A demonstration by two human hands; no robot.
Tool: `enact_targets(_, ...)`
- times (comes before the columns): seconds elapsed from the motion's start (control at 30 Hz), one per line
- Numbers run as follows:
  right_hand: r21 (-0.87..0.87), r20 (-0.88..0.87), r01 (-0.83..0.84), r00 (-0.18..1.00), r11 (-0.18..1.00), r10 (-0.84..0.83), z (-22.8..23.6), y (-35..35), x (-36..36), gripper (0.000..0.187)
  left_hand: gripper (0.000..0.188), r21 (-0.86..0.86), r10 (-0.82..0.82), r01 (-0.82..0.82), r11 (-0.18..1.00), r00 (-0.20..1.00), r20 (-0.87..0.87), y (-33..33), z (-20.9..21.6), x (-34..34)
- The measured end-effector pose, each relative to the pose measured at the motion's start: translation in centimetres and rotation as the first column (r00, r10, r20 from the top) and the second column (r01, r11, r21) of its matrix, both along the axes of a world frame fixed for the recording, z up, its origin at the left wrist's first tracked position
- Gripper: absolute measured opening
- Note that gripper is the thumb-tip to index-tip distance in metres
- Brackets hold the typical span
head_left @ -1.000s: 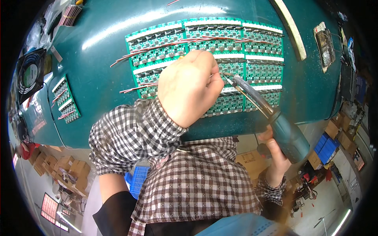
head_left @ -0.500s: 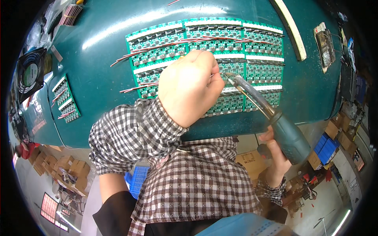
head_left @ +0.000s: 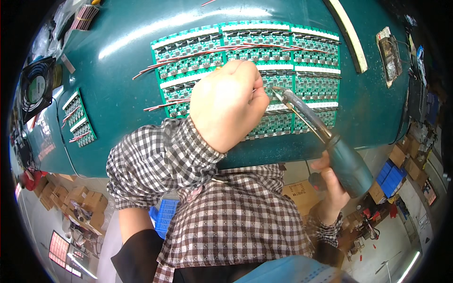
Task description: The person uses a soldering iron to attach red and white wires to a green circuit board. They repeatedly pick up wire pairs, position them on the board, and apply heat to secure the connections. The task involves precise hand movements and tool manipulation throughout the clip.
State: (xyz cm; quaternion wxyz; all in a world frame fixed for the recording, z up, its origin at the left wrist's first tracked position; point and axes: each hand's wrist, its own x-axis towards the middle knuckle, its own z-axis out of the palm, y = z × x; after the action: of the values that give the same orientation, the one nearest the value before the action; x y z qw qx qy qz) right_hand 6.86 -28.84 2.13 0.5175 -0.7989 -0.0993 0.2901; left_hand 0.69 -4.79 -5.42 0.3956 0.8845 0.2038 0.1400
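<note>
My right hand (head_left: 334,186) is closed around the dark green handle of a soldering iron (head_left: 349,165). The iron's metal shaft slants up and left, its tip just right of my left fingertips, over a panel of green circuit boards (head_left: 315,87). My left hand (head_left: 229,104) rests over the middle of the panel with thumb and forefinger pinched together; what they hold is hidden. Red, white and black wires (head_left: 188,57) lie across the boards in rows, some ends sticking out past the left edge. White strips run along the board rows.
On the green tabletop (head_left: 122,94), a smaller wired board piece (head_left: 79,118) lies at left, near a black fan (head_left: 37,89). A wire bundle (head_left: 84,18) sits at the far left. A pale curved strip (head_left: 348,35) and a blackened block (head_left: 390,56) lie at right.
The soldering iron's tip has shifted slightly right, away from my left fingertips, and its handle has dipped a little. My left hand and the boards have stayed in place.
</note>
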Motion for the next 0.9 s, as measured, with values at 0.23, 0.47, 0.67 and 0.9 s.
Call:
enact_targets(0.23,0.02,-0.024,-0.012,1.0,1.0,0.013,0.2,-0.1,0.2,0.028,0.012,0.007,0.004,-0.005,1.0,1.0,0.017,0.1,-0.1,0.0)
enact_targets(0.47,-0.013,0.031,0.074,0.997,0.997,-0.074,-0.3,0.9,-0.6,0.036,0.011,0.029,-0.008,0.008,1.0,1.0,0.027,0.2,-0.1,-0.1)
enact_targets(0.67,-0.012,0.055,0.034,0.998,0.999,-0.033,-0.2,0.8,-0.4,0.038,0.011,0.064,-0.002,0.003,0.998,1.0,-0.006,0.1,0.0,-0.2)
enact_targets(0.9,0.082,0.002,-0.027,1.0,0.996,0.027,-0.5,-0.2,0.1,0.034,0.012,0.067,0.008,-0.008,0.998,1.0,-0.003,-0.1,-0.1,-0.3)
